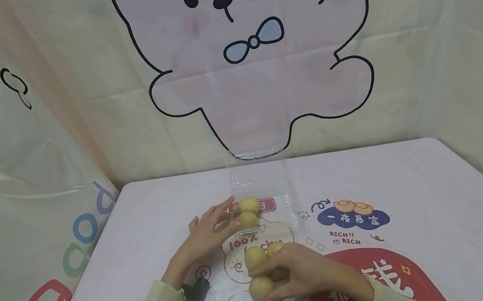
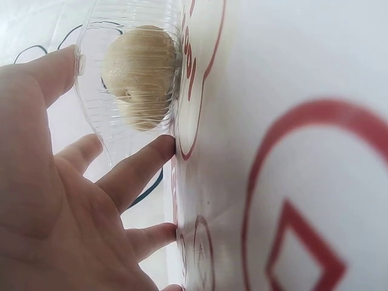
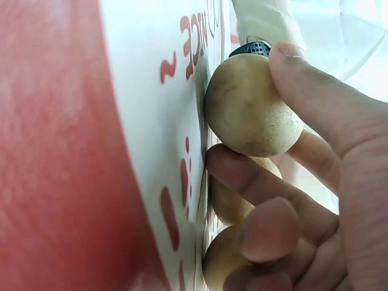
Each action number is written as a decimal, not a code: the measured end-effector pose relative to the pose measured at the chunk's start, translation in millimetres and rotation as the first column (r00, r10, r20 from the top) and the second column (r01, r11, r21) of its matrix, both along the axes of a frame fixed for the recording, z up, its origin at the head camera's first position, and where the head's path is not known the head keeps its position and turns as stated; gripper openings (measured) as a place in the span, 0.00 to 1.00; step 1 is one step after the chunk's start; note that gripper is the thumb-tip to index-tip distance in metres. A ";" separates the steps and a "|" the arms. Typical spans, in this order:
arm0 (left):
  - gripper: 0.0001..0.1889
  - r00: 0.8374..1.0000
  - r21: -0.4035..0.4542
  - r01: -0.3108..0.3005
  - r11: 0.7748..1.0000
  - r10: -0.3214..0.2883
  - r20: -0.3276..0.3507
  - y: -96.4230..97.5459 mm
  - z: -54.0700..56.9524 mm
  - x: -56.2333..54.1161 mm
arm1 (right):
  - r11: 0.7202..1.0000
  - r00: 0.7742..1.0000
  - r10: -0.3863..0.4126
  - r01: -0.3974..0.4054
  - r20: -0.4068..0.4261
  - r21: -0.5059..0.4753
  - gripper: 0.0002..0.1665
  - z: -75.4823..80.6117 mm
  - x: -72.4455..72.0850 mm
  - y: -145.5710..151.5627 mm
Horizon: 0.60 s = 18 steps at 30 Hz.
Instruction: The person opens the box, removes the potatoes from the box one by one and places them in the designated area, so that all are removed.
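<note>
A round yellow fruit sits on the table between the thumb and fingers of my right hand, which pinches it; the right wrist view shows this fruit up close. More such fruit lies just beyond, partly hidden by that hand. Farther back stands a clear plastic box with its lid raised. Two yellow fruits are inside it, one behind the other. My left hand touches the box's left side, its fingers spread and mostly straight.
A white printed cover lies over the table, with a red patch at the right front. Behind the table's far edge hangs a curtain with a bear drawing. Another printed curtain hangs at the left.
</note>
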State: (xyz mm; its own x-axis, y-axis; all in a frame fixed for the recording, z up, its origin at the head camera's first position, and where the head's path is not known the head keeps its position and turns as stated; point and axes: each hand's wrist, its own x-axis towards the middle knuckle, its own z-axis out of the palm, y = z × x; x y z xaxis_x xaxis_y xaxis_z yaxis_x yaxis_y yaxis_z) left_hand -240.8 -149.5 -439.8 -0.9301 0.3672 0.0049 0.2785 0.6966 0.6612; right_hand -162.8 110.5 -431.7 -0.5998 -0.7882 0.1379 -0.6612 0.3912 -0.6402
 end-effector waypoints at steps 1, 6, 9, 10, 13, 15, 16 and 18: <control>0.37 1.000 0.001 -0.001 1.000 0.001 0.003 0.1 0.0 0.1 | 1.000 1.000 -0.005 0.005 0.003 0.003 0.31 0.0 -0.2 0.0; 0.37 1.000 -0.005 -0.010 1.000 0.010 0.011 0.9 1.2 0.8 | 1.000 1.000 -0.018 0.018 0.010 0.007 0.31 -0.6 -1.3 0.1; 0.38 1.000 -0.011 -0.015 1.000 0.015 0.013 0.8 1.6 0.9 | 1.000 1.000 -0.019 0.019 0.016 0.005 0.31 -0.9 -1.5 0.4; 0.38 1.000 -0.008 -0.015 1.000 0.015 0.012 0.9 1.7 1.0 | 1.000 1.000 -0.019 0.019 0.020 0.003 0.31 -0.9 -1.4 0.5; 0.38 1.000 -0.009 -0.016 1.000 0.016 0.014 0.6 2.0 1.1 | 1.000 1.000 -0.009 0.009 0.012 -0.009 0.31 -0.8 -1.2 0.7; 0.38 1.000 -0.006 -0.013 1.000 0.013 0.014 0.4 2.1 1.2 | 1.000 1.000 -0.004 0.004 0.008 -0.016 0.30 -0.6 -1.0 0.7; 0.38 1.000 -0.007 -0.012 1.000 0.012 0.017 0.3 2.1 1.2 | 1.000 1.000 -0.002 0.002 0.004 -0.019 0.30 -0.4 -0.9 0.7; 0.38 1.000 -0.010 -0.011 1.000 0.011 0.021 -0.3 1.9 1.2 | 1.000 1.000 0.003 -0.003 0.005 -0.021 0.30 -0.2 -0.9 0.6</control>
State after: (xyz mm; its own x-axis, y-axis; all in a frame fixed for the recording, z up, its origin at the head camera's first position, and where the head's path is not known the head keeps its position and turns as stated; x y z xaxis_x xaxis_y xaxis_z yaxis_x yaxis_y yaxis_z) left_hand -239.6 -149.8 -437.8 -0.9340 0.3567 -0.0188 0.2564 0.7063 0.6598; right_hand -163.7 111.1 -431.9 -0.5980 -0.7871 0.1511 -0.6592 0.3758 -0.6513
